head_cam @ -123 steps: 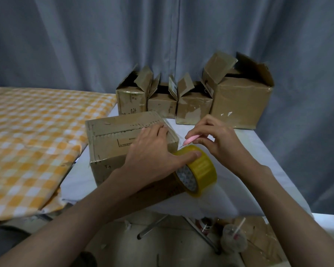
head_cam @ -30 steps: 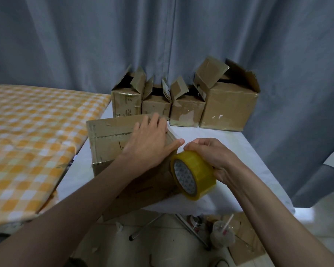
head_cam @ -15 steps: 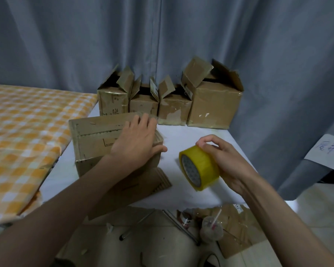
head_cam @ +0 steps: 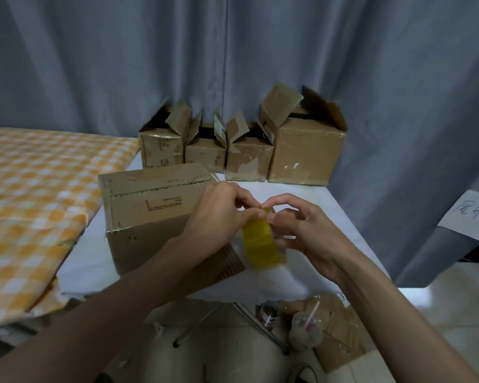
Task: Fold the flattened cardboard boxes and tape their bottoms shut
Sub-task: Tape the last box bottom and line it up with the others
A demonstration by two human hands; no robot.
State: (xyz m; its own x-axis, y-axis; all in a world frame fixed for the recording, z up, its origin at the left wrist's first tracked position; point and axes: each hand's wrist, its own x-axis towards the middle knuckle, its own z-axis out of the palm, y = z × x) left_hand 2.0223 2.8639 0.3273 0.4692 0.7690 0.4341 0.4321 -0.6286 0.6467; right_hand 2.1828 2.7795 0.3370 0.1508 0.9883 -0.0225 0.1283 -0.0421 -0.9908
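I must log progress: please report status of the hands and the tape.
Both hands pinch the yellow tape roll at its top edge. Box beside it, untouched. Nothing in the way.

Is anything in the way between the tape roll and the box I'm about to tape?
Nothing visible is. Both hands hold the tape roll just right of the box, the left hand and right hand pinching at its top edge. Only bare white table lies around it.

five cardboard boxes (head_cam: 163, 214), one tape roll (head_cam: 262, 243), two hands (head_cam: 219, 214)
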